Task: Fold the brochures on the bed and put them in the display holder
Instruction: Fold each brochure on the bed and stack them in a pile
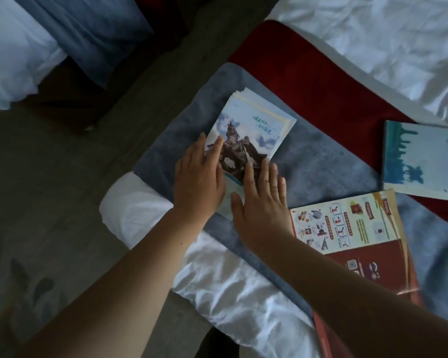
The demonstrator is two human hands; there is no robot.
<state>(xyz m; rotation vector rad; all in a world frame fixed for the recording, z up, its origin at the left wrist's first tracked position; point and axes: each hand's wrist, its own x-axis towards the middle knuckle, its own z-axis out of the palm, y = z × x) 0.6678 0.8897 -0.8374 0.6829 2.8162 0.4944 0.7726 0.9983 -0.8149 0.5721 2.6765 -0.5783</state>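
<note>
A folded brochure [251,130] with a horse-and-rider picture lies on top of a small stack on the grey towel [321,161] at the bed's corner. My left hand [199,179] lies flat on its near left edge, fingers together. Beside it, my right hand [261,200] presses flat on the brochure's near end, fingers spread. Neither hand grips anything. A red and white brochure [347,228] lies open to the right of my right forearm. A blue and white brochure [424,161] rests at the right edge. No display holder is in view.
The bed has a white sheet [373,34] and a red runner [308,73] beyond the towel. The bed's corner [130,210] drops to a dark floor [49,202] on the left. A second bed with white and blue bedding [36,42] stands at the far left.
</note>
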